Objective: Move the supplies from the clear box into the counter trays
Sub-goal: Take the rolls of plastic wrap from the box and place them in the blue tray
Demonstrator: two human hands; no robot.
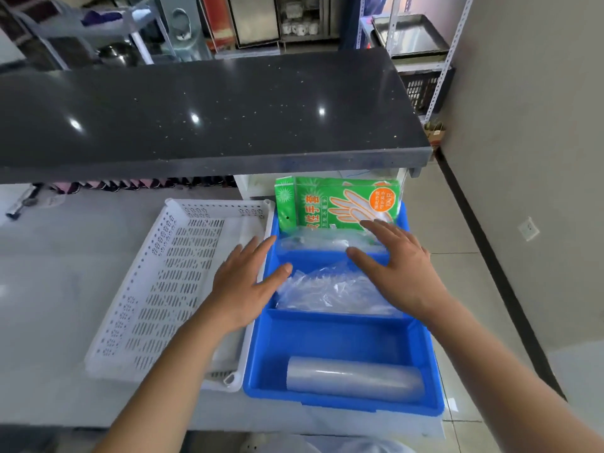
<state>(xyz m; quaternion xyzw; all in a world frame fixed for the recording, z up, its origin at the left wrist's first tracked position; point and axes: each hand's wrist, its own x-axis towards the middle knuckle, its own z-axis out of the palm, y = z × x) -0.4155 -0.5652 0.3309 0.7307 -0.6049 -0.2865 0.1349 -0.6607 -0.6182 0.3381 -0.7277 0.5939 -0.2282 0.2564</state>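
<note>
Left hand [243,286] fingers spread, right hand [400,269] flat over blue tray [343,335]

Blue tray [425,371]: three compartments, at the bench's right edge, long side running front to back.
White tray [137,305]: perforated, shallow, just left of the blue tray, touching it.
Green glove packet [336,204]: leans upright in the blue tray's far compartment, orange hand print facing forward.
Loose clear plastic [327,289]: crumpled heap filling the middle compartment.
Clear film roll [354,377]: lies on its side across the near compartment.
</note>
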